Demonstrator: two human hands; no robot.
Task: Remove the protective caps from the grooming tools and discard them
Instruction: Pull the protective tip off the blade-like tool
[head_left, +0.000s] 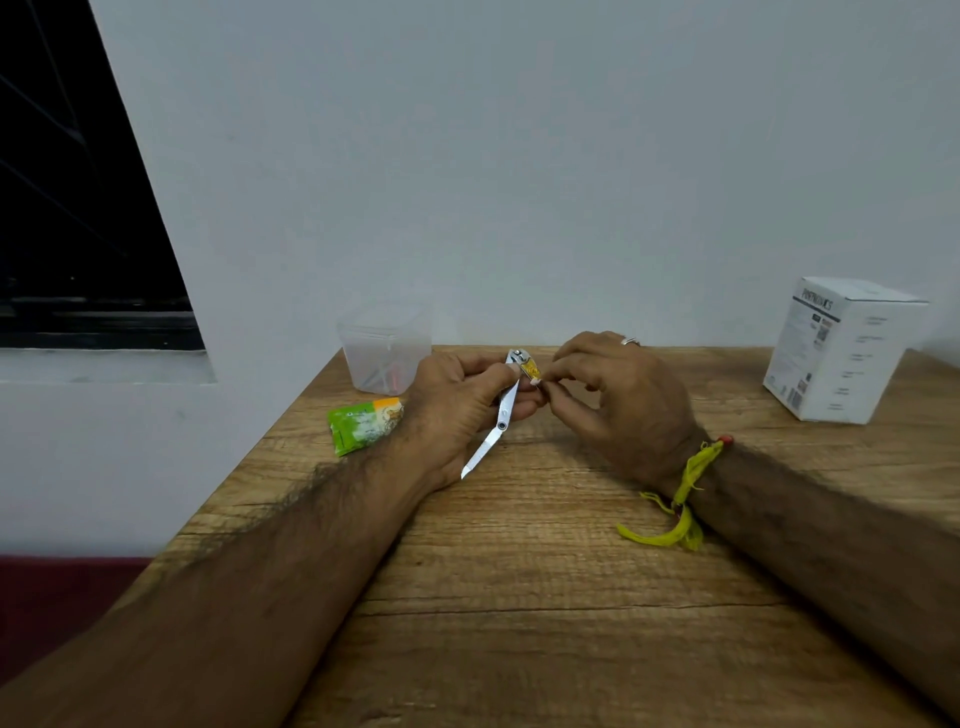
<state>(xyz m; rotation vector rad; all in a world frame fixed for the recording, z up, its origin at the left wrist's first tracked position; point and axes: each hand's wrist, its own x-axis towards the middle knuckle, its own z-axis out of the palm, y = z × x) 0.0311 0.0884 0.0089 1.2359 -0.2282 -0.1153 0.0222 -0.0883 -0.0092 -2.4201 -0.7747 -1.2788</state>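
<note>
My left hand (457, 405) grips a silver nail clipper (503, 415) above the wooden table (519, 597). Its thin file blade is swung out and points down toward me. A small yellow piece (531, 368) sits near the clipper's head. The thumb and forefinger of my right hand (618, 400) pinch at a small pale bit just below that yellow piece; I cannot tell if it is a cap.
A clear plastic container (385, 347) with a few coloured bits at its bottom stands at the table's far left corner. A green and orange sachet (365, 424) lies beside my left wrist. A white printed box (844, 349) stands at the far right. A yellow thread is tied round my right wrist.
</note>
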